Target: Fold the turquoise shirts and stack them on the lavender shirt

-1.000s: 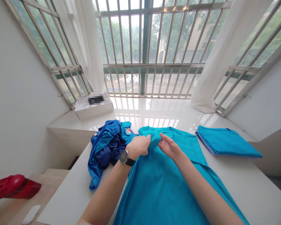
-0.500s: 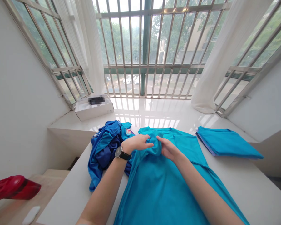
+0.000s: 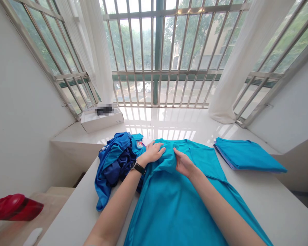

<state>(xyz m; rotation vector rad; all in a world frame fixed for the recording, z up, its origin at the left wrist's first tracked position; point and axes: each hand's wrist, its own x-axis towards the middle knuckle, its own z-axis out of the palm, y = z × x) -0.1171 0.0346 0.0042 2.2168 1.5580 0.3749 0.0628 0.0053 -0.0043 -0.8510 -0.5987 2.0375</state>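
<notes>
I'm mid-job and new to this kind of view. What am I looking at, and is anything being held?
There is no machine here: someone works bare-handed, filmed by a camera worn on their own head, looking forward and down. A turquoise shirt lies spread on a white table. The left hand, with a watch on its wrist, rests open on the shirt; the right hand touches the cloth, perhaps pinching it. Crumpled blue clothes lie to the left, a folded stack to the right.

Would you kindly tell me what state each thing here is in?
Turquoise shirt: spread out, partly rumpled.
Left hand: open, on the shirt.
Right hand: at the shirt, grip unclear.
Blue clothes: crumpled in a heap.
Folded clothes: stacked flat.
White box: open.
White curtains: drawn aside.
Red container: upright or tipped, unclear.
</notes>
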